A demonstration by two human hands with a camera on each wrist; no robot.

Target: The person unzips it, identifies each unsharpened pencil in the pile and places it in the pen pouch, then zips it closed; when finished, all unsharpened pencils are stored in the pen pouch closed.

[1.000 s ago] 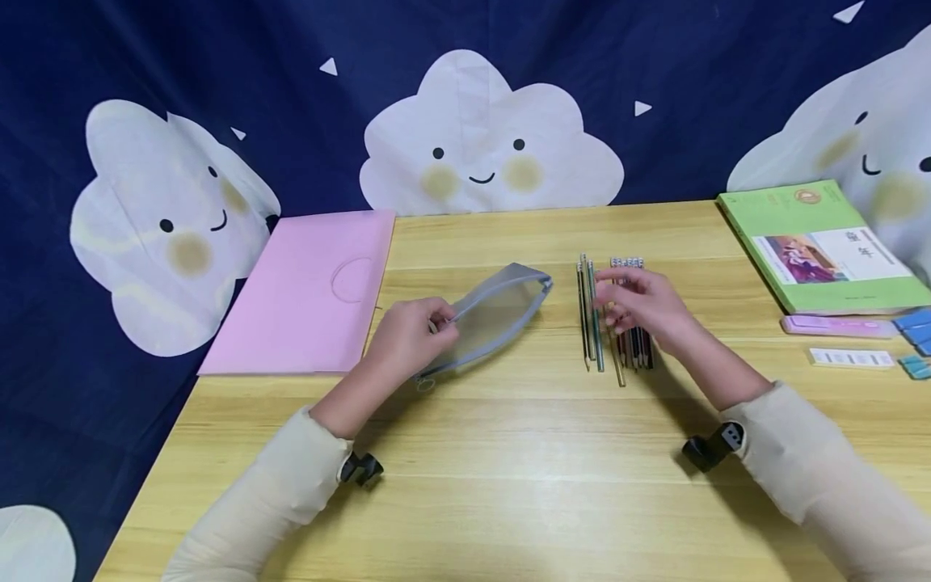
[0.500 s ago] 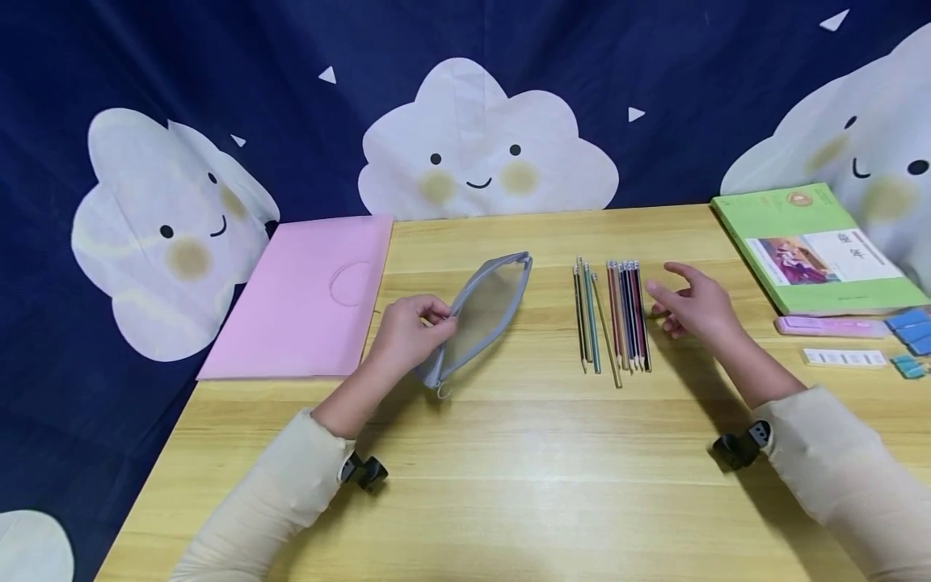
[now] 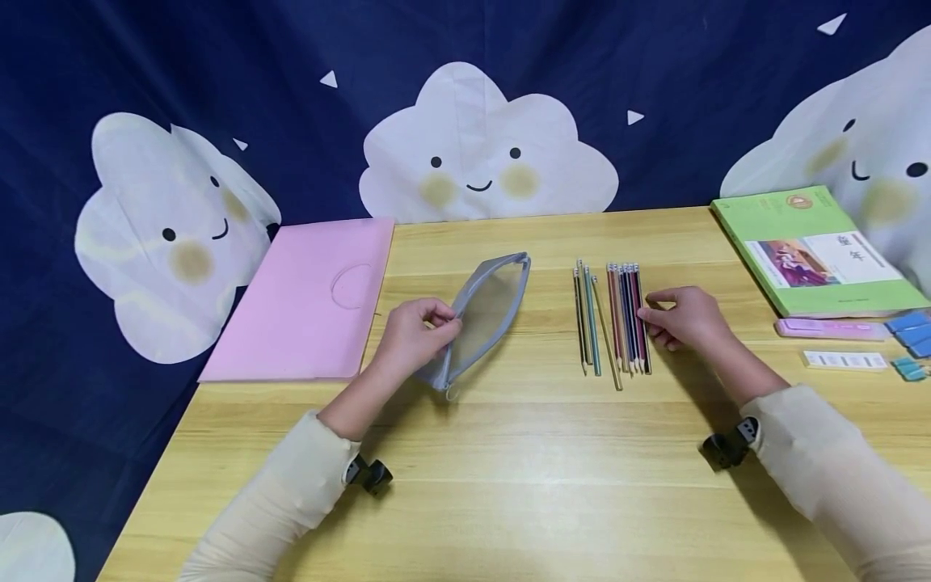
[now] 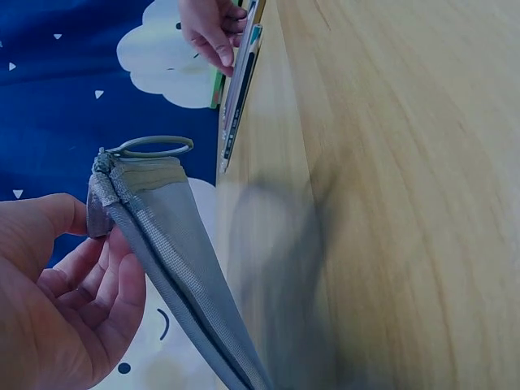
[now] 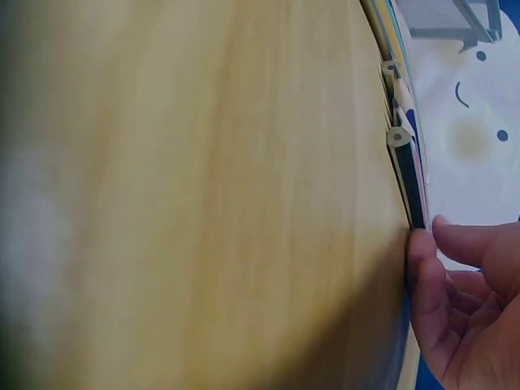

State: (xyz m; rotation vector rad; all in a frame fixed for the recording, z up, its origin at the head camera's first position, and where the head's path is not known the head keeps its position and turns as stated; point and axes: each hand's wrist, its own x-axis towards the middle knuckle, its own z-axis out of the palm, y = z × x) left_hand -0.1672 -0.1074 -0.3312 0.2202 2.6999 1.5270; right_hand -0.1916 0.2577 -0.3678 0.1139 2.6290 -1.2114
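My left hand (image 3: 418, 335) pinches the edge of a grey zip pouch (image 3: 486, 311), whose mouth gapes toward the right. In the left wrist view, thumb and fingers grip the pouch (image 4: 175, 219) near its zip end, where a loop hangs. Over on the right, my right hand (image 3: 684, 317) is at the outer side of a tight row of pencils (image 3: 627, 315). Thumb and forefinger pinch the outermost dark pencil (image 5: 410, 183) in the right wrist view. Several looser pencils (image 3: 587, 315) lie between that row and the pouch, one of them slanted.
A pink folder (image 3: 305, 299) lies at the left of the wooden table (image 3: 524, 485). Toward the right are a green book (image 3: 822, 250), a pink highlighter (image 3: 829, 329), a white strip (image 3: 845, 360), blue clips (image 3: 912, 327) and teal clips (image 3: 909, 369). A cloud-print curtain (image 3: 480, 32) hangs behind.
My right hand has moved from over the pencils to their right side, then closed in on the row's edge. The left hand has turned the pouch more upright, its near end swinging right.
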